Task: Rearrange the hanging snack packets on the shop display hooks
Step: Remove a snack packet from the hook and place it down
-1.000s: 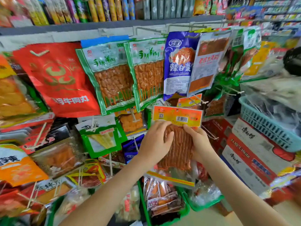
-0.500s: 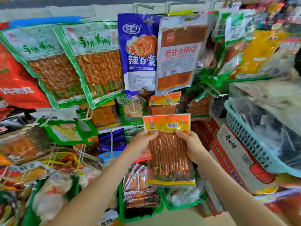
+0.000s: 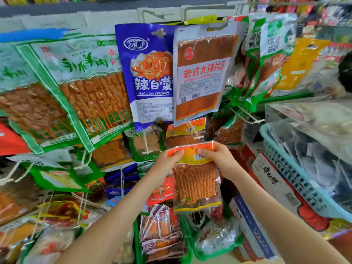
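The clear plastic packet of orange-brown snack sticks (image 3: 195,182), with an orange and yellow paper header, is held in the air in front of the display, at the lower middle of the rack. Its long axis is vertical: the header is on top and the body hangs down freely under it.

Both hands hold it only at the header. The left hand (image 3: 167,162) pinches the left end, with the thumb on the front. The right hand (image 3: 219,159) pinches the right part. Their fingertips are near each other on the card, but apart.

The relation that matters is upward and a little away from the person. The white plastic display hook (image 3: 192,130) comes out of the rack just above the header. Its tip lies between the two hands, I think a little nearer to the right hand. A second packet of the same kind (image 3: 178,142) already hangs on this hook. The hole in the header is not clear to see. I judge that the header must rise and then pass over the tip.

The film looks thin, glossy and soft. The sticks inside look ridged and stiff. The header is flat and bends a little.

Above hang a blue glossy bag with a cabbage picture (image 3: 148,77) and a clear flat packet of brown slices with red letters (image 3: 200,73). At the right stands a light blue plastic basket (image 3: 282,164).
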`<state>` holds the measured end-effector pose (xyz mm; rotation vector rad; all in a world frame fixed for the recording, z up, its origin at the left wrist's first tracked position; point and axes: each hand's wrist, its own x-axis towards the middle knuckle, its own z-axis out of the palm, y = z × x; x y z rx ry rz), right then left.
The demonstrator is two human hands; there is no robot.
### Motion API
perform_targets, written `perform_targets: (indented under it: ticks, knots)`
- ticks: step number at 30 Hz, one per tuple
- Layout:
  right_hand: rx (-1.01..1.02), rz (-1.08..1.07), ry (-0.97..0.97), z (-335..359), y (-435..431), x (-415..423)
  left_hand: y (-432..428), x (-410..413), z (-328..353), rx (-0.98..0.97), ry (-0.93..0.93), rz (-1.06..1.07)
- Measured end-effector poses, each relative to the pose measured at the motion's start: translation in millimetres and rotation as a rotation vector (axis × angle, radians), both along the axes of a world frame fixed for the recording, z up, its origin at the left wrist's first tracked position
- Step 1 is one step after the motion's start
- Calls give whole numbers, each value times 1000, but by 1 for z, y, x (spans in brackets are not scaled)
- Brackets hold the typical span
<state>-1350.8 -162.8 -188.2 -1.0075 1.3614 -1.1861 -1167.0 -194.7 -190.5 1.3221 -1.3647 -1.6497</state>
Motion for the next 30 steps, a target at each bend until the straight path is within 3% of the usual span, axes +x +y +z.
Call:
perform_targets:
  ticks: [5,12,30]
  knots:
    - [33,57,21,5,-6,0,-10,-13,5,-113,-48,-8]
    - [-67,-39,61,16,-27,-7,-22,-33,13,-130,-9,92]
    - [-210,52,149,6,-41,-7,-25,-34,4,-229,-83,253]
